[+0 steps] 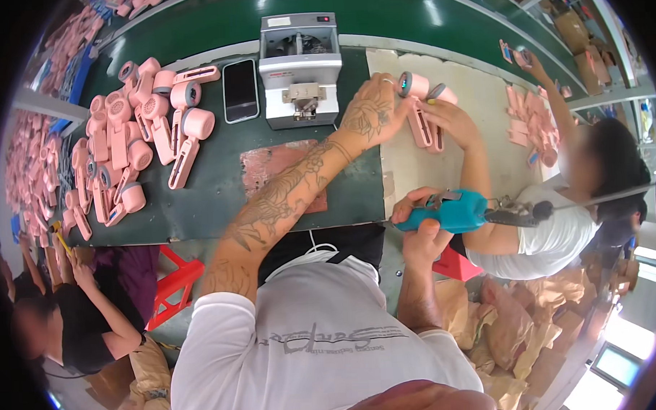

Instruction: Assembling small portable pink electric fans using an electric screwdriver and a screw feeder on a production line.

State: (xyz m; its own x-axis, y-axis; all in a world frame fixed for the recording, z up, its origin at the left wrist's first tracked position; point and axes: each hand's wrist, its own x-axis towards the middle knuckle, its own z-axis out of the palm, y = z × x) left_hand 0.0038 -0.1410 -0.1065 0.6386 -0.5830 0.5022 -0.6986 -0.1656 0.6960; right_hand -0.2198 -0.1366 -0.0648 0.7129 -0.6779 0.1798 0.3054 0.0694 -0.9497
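Note:
My left hand (374, 109), with a tattooed forearm, reaches across to the right and closes its fingers at the side of a pink handheld fan (413, 85). A co-worker's hand (451, 121) is right beside that fan, where a second pink fan (445, 94) also lies. In front of my body, at the table's edge, my right hand (424, 238) grips a teal electric screwdriver (451, 212). It lies level, its far end joined to a metal fitting and a line running off to the right.
A grey-white machine (300, 76) and a phone (241, 91) stand at the table's back. Many pink fans (134, 125) are heaped on the left. A worn reddish mat (269, 167) lies under my left forearm. Co-workers sit on both sides; more pink parts (533, 122) lie right.

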